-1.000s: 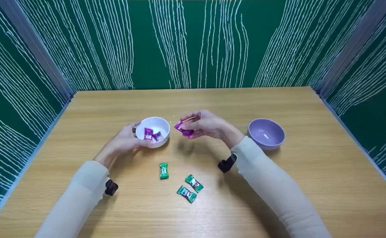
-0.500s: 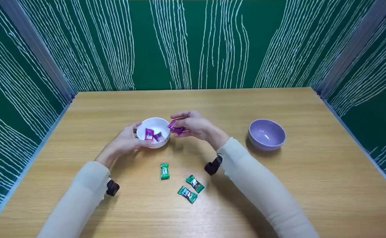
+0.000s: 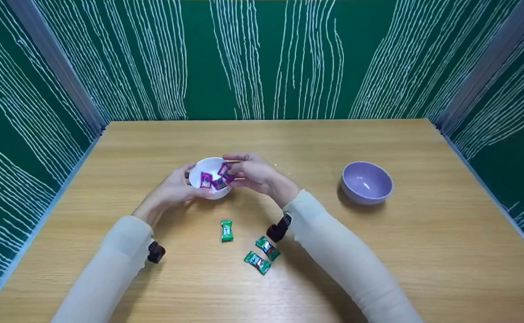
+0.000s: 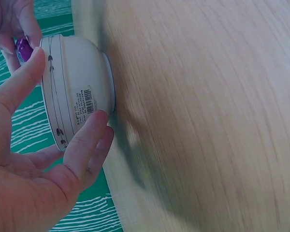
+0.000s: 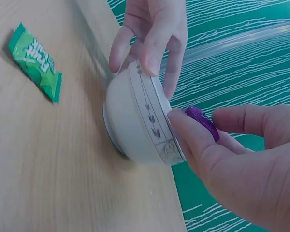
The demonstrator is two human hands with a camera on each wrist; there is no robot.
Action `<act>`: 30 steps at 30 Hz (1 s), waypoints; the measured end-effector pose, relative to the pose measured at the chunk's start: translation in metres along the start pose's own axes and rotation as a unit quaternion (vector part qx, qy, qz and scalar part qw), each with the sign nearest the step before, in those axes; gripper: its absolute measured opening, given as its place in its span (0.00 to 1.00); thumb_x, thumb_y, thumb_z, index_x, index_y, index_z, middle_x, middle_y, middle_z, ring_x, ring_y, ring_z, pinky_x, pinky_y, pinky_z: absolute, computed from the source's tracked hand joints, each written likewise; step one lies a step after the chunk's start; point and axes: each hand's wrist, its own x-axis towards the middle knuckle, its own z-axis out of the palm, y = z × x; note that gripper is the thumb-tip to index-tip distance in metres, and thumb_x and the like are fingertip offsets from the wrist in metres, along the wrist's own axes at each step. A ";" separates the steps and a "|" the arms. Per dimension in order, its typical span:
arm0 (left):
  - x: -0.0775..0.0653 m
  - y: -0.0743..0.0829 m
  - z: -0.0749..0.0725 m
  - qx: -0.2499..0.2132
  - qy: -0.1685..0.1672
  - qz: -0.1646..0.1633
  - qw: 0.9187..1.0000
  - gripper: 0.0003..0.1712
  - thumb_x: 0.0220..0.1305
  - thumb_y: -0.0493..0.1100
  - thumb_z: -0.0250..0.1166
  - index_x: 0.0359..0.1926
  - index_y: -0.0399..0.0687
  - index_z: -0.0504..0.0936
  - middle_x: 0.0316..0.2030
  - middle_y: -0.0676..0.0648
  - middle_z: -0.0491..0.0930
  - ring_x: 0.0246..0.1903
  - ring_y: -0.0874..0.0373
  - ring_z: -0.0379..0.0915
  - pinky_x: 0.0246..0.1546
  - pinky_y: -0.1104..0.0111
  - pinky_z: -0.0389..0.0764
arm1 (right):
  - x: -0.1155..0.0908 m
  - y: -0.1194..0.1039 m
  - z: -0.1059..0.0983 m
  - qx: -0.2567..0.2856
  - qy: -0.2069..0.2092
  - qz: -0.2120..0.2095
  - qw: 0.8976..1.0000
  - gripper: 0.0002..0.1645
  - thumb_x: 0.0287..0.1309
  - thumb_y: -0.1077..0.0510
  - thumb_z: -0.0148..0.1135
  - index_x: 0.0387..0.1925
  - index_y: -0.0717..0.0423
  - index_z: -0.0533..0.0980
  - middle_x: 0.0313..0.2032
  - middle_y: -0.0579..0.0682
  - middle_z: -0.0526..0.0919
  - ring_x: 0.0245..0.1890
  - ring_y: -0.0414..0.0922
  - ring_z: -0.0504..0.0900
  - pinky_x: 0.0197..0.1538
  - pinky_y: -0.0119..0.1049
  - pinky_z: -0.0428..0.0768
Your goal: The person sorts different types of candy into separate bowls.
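My left hand [image 3: 174, 187] holds a white bowl [image 3: 204, 166], thumb at the near rim and fingers round its left side. In the left wrist view the bowl's outer wall [image 4: 79, 67] shows a barcode label and a leaf-patterned band. Two purple-wrapped candies [image 3: 206, 180] lie inside. Over the bowl's right rim, my right hand [image 3: 259, 176] pinches another purple candy [image 5: 203, 122] between thumb and fingers. Its wrapper is partly hidden by the fingertips.
Three green-wrapped candies lie nearer the front: a lone one [image 3: 226, 230] and a pair, one candy [image 3: 267, 248] just behind the other candy [image 3: 257, 262]. A purple bowl [image 3: 366, 183] stands on the right of the wooden table [image 3: 315, 148]. Green, white-streaked walls enclose the back and sides.
My right hand has moved left with the purple candy, from beside the white bowl to over its rim. The left hand keeps its hold on the bowl.
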 end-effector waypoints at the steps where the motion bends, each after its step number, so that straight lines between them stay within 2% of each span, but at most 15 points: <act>1: 0.000 0.000 0.000 -0.001 -0.001 0.001 1.000 0.67 0.50 0.53 0.82 0.80 0.41 0.48 0.74 0.37 0.58 0.73 0.42 0.53 0.75 0.50 0.53 | 0.001 0.001 0.001 0.006 -0.002 -0.002 1.000 0.32 0.67 0.71 0.54 0.71 0.58 0.68 0.67 0.58 0.72 0.59 0.56 0.76 0.52 0.39 0.84; 4: 0.001 0.000 0.001 -0.002 -0.001 -0.003 1.000 0.66 0.51 0.52 0.81 0.80 0.42 0.48 0.74 0.37 0.58 0.73 0.43 0.54 0.75 0.51 0.53 | 0.001 0.003 0.002 0.018 -0.011 -0.007 1.000 0.33 0.68 0.72 0.54 0.72 0.58 0.67 0.70 0.58 0.70 0.61 0.54 0.76 0.57 0.40 0.82; 10: -0.002 0.000 0.000 -0.011 0.000 -0.011 1.000 0.67 0.50 0.54 0.82 0.80 0.44 0.49 0.74 0.39 0.59 0.72 0.43 0.55 0.75 0.52 0.54 | -0.001 0.004 0.005 0.017 -0.035 -0.013 0.999 0.32 0.69 0.71 0.54 0.72 0.60 0.66 0.71 0.60 0.67 0.66 0.60 0.71 0.60 0.42 0.80; 16: -0.004 0.000 0.000 -0.008 0.000 -0.011 1.000 0.68 0.48 0.55 0.83 0.80 0.43 0.49 0.73 0.38 0.59 0.71 0.43 0.58 0.73 0.54 0.58 | -0.002 0.006 0.002 0.017 -0.041 -0.013 0.999 0.30 0.70 0.70 0.54 0.71 0.61 0.67 0.70 0.61 0.68 0.66 0.61 0.72 0.58 0.42 0.81; 23: -0.003 0.000 0.001 -0.001 -0.006 -0.007 1.000 0.68 0.49 0.54 0.82 0.80 0.42 0.49 0.74 0.36 0.58 0.72 0.42 0.56 0.74 0.51 0.56 | -0.005 0.008 -0.004 0.006 -0.049 -0.012 0.999 0.29 0.71 0.68 0.54 0.72 0.61 0.67 0.69 0.62 0.70 0.65 0.60 0.73 0.56 0.41 0.82; 26: -0.001 0.000 0.001 -0.009 -0.010 -0.019 1.000 0.68 0.49 0.54 0.82 0.80 0.45 0.47 0.75 0.37 0.56 0.72 0.42 0.56 0.72 0.52 0.61 | -0.010 0.007 -0.007 -0.004 -0.055 -0.015 0.998 0.29 0.71 0.67 0.56 0.71 0.61 0.68 0.69 0.62 0.70 0.65 0.60 0.74 0.57 0.43 0.82; 30: 0.000 0.000 0.000 -0.018 -0.017 -0.035 0.999 0.70 0.50 0.54 0.82 0.81 0.49 0.44 0.76 0.38 0.52 0.70 0.42 0.56 0.65 0.54 0.72 | -0.015 0.005 -0.010 -0.019 -0.067 -0.019 0.997 0.27 0.71 0.65 0.57 0.69 0.60 0.70 0.69 0.61 0.71 0.65 0.61 0.74 0.58 0.45 0.81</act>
